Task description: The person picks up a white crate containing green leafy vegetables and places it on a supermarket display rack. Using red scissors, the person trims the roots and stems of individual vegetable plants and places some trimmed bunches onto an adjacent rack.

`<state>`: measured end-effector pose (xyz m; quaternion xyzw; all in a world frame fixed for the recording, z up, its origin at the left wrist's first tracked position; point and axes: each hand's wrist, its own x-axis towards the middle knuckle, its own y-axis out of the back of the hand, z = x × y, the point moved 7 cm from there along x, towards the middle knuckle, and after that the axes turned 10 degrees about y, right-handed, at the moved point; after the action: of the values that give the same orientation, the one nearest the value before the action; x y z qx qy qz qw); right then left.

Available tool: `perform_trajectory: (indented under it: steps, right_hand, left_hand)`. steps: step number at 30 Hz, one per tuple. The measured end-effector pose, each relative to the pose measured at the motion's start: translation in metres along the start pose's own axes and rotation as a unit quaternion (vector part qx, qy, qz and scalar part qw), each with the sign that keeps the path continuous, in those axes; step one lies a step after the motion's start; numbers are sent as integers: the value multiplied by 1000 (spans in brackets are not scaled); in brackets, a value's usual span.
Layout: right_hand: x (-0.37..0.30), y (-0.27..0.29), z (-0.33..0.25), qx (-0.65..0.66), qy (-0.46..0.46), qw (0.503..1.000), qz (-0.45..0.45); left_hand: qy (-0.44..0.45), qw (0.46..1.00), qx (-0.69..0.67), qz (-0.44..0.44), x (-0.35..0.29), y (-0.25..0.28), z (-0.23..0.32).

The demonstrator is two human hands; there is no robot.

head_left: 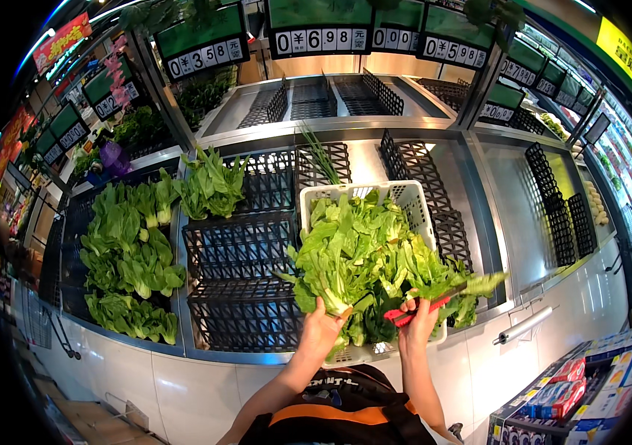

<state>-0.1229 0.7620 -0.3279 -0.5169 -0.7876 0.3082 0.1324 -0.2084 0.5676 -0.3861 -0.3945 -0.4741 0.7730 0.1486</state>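
My left hand (322, 326) is closed around the cut base of a leafy green lettuce head (334, 285), whose leaves fan out away from me. In my right hand (418, 319) is a red-handled knife (443, 301); its narrow dark blade points to the right, across loose leaves. Both hands are above the near side of a white plastic crate (418, 204). More of the same leafy greens (375, 233) are heaped in the crate and hide its bottom. A few leaves hang over its right front corner.
The crate rests on a metal display counter with black plastic grid racks (241, 245). Bunches of leafy greens (134, 252) fill the left section, with another bunch (212, 185) beside them. Long thin green stalks (321, 156) lie behind the crate. Boxed goods (557, 397) stand at lower right.
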Motion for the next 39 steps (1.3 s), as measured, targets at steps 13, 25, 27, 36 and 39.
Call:
perform_trajectory:
  steps: [13, 25, 27, 36, 39]
  right_hand:
    - [-45, -45, 25, -278, -82, 923, -254]
    - [-50, -29, 58, -281, -63, 921, -261]
    - [-50, -24, 64, -274, -75, 925, -254]
    - [-60, -30, 55, -122, -124, 969, -176]
    - [-61, -33, 53, -56, -163, 975, -138]
  left_hand:
    - [-152, 957, 239, 68, -19, -22, 9]
    - [-196, 942, 262, 72, -28, -19, 9]
    - [-187, 948, 248, 71, -31, -22, 8]
    - [-199, 956, 208, 48, -22, -14, 10]
    - [-158, 972, 175, 18, -23, -20, 9]
